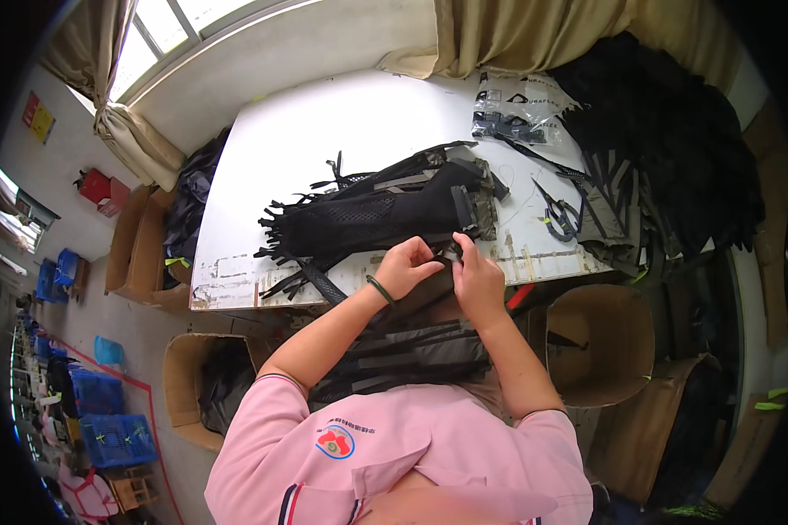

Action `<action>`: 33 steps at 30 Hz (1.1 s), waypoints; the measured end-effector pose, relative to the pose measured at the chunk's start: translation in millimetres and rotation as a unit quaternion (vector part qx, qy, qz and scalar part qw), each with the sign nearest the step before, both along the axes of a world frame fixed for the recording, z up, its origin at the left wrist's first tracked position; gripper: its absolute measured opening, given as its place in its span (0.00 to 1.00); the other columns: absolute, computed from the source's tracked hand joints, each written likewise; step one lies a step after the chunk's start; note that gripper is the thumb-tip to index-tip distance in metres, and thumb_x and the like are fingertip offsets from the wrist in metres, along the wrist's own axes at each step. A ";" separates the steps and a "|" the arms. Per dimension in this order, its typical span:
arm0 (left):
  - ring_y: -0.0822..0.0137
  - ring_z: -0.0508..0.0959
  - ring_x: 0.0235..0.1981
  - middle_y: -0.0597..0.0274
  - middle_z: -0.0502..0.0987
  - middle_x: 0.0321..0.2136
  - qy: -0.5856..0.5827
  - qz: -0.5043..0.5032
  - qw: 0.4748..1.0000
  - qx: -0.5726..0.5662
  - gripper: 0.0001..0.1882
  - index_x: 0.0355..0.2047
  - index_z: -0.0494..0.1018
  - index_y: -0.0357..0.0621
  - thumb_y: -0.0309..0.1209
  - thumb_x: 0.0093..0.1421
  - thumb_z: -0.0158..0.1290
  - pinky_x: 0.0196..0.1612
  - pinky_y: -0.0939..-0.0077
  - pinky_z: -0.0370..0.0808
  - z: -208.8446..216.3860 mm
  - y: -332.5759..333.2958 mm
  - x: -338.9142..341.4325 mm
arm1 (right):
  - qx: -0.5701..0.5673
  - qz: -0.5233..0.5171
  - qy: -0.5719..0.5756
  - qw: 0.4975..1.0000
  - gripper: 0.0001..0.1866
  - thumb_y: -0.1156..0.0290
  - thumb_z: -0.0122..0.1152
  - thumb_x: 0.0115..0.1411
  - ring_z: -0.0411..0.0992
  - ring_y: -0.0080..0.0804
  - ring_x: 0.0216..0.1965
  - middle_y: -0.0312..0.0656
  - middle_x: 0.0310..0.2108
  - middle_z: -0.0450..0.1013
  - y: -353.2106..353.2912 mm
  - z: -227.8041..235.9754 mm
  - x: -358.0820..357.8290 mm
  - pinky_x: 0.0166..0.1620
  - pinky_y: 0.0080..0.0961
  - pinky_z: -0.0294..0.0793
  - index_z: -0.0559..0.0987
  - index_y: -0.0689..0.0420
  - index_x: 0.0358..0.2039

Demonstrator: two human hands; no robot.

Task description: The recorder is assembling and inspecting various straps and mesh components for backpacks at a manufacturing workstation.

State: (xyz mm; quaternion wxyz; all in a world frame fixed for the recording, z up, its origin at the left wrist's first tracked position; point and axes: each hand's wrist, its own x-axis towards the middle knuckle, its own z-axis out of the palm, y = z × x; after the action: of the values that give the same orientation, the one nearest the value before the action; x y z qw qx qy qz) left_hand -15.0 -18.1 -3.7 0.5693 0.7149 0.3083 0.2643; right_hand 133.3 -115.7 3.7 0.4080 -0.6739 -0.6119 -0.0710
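Observation:
At the table's front edge, my left hand (pixel 407 269) and my right hand (pixel 479 278) are close together, fingertips pinched on a narrow dark strap (pixel 447 254). Its exact shape is partly hidden by the fingers. Just beyond them, a stack of black fabric and mesh shoulder straps (pixel 359 219) lies across the white table (pixel 324 122), with webbing ends fanned out to the left and grey ends to the right. More black and grey straps (pixel 429 350) rest across my lap beneath my forearms. A dark bracelet (pixel 381 290) circles my left wrist.
Scissors (pixel 560 219) lie right of the stack, near loose thread. Behind them is a clear plastic bag (pixel 517 109). A large heap of black straps (pixel 665 149) covers the right side. Cardboard boxes (pixel 600 346) stand below the table; blue baskets (pixel 118 437) are far left.

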 end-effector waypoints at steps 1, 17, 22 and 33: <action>0.80 0.69 0.23 0.70 0.72 0.22 0.023 0.000 1.000 0.020 0.10 0.27 0.69 0.37 0.30 0.56 0.59 0.27 0.81 0.69 1.1 -2.4 -2.3 | -0.038 0.016 -0.027 0.999 0.21 0.65 0.63 0.53 0.71 0.39 0.28 0.40 0.28 0.72 -0.8 3.4 0.1 0.33 0.33 0.69 0.71 0.53 0.47; 0.58 0.74 0.28 0.56 0.72 0.26 0.050 -0.040 0.968 0.243 0.08 0.30 0.68 0.40 0.27 0.55 0.57 0.31 0.71 0.70 18.2 -36.9 -9.7 | -0.105 0.134 0.652 0.739 0.13 0.68 0.55 0.62 0.56 0.10 0.21 0.23 0.18 0.61 -3.1 -26.1 -5.8 0.24 0.14 0.55 0.70 0.53 0.20; 0.74 0.74 0.31 0.65 0.74 0.28 -0.016 -0.082 0.997 0.007 0.06 0.36 0.71 0.38 0.24 0.58 0.54 0.35 0.79 0.71 15.3 -19.7 -17.8 | -0.131 0.251 0.714 0.641 0.07 0.70 0.53 0.64 0.67 0.14 0.30 0.29 0.28 0.70 -11.7 -14.0 10.4 0.35 0.13 0.67 0.77 0.58 0.38; 0.80 0.71 0.35 0.71 0.74 0.33 -0.167 -0.077 0.968 -0.170 0.07 0.40 0.73 0.38 0.21 0.61 0.50 0.42 0.86 0.69 15.8 -6.5 -18.8 | -0.140 0.311 0.732 0.590 0.05 0.72 0.57 0.62 0.73 0.24 0.31 0.37 0.31 0.75 -20.4 -22.5 3.9 0.36 0.22 0.74 0.73 0.58 0.36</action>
State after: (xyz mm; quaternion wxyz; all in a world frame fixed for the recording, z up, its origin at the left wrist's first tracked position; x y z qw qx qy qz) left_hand -33.8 -24.7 12.2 0.7443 0.5750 0.1933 0.2793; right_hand 137.2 -136.1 -18.8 0.6160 -0.3163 -0.2819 0.6640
